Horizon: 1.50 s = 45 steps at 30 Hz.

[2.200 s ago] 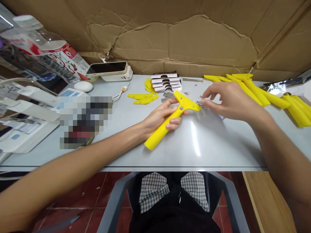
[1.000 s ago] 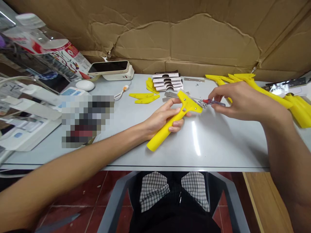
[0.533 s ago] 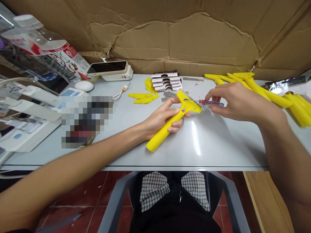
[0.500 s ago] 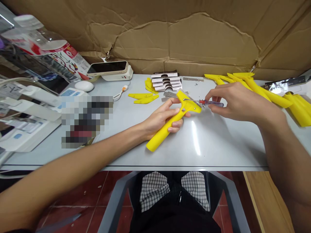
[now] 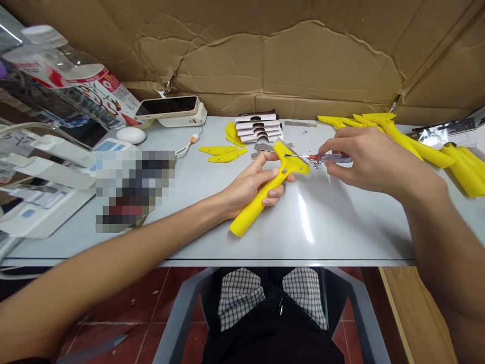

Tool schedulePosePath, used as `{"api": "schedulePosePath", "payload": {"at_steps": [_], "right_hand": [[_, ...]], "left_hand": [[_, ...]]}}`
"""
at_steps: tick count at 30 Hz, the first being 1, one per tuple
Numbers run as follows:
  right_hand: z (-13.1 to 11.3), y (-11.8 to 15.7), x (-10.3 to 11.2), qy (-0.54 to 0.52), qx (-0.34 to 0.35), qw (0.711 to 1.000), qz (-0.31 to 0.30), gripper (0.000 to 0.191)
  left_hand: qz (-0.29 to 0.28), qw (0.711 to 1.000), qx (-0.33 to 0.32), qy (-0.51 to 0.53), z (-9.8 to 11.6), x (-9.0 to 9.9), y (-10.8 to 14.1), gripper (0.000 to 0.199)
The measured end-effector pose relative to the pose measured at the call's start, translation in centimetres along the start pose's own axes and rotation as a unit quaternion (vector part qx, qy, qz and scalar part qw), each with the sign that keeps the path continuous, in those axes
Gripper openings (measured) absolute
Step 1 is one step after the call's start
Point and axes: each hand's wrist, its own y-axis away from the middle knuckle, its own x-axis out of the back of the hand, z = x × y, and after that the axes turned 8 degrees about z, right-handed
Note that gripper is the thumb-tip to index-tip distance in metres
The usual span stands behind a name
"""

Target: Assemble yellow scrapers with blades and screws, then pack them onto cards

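My left hand [image 5: 261, 184] is closed around the neck of a yellow scraper [image 5: 252, 207], whose wide head points up and to the right. In my right hand [image 5: 352, 154] is a screwdriver [image 5: 335, 158] with a clear purple and red handle, held between thumb and fingers. Its thin shaft reaches left, and the tip meets the scraper head near a hole on its left part. A small pile of screws [image 5: 315, 164] lies just beyond the head. Behind it, metal blades [image 5: 264, 147] are partly hidden by the head.
Stacked blade boxes [image 5: 259, 126] stand at the back, with flat yellow pieces [image 5: 223, 153] to their left. Yellow handles [image 5: 409, 139] lie at the right. A phone [image 5: 168, 106], a white mouse [image 5: 131, 135], bottles [image 5: 94, 86] and a power strip occupy the left. Cardboard [image 5: 303, 60] closes off the back.
The scraper head has shifted slightly left and tilted a little. The screwdriver has swung to a more level angle, uncovering more of the screw pile.
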Motion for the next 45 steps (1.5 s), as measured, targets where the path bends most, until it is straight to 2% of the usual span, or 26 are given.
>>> {"api": "schedulePosePath", "payload": {"at_steps": [6,18,25,37,43,45], "right_hand": [[-0.8,0.5,0.8,-0.001,0.003,0.999,0.053,0.035],[-1.6,0.6,1.1,-0.018,0.031,0.99,0.136,0.033],[-2.4,0.9,1.4,-0.035,-0.004,0.981,0.189,0.023],[-3.0,0.9,1.1,-0.031,-0.021,0.98,0.197,0.016],[-2.8,0.5,0.4,-0.045,0.04,0.982,0.18,0.022],[-2.7,0.4,0.2,-0.056,0.044,0.983,0.171,0.017]], "left_hand": [[0.005,1.0,-0.008,-0.008,-0.1,0.0,0.0,0.028],[0.01,1.0,-0.023,-0.015,-0.1,-0.2,0.1,0.032],[0.01,1.0,-0.019,-0.009,-0.1,-0.2,0.2,0.034],[0.015,1.0,-0.009,0.006,0.0,-0.2,0.0,0.028],[0.02,1.0,-0.006,-0.005,0.1,-0.2,0.1,0.031],[0.025,1.0,-0.004,-0.002,0.1,-0.2,0.1,0.031]]}}
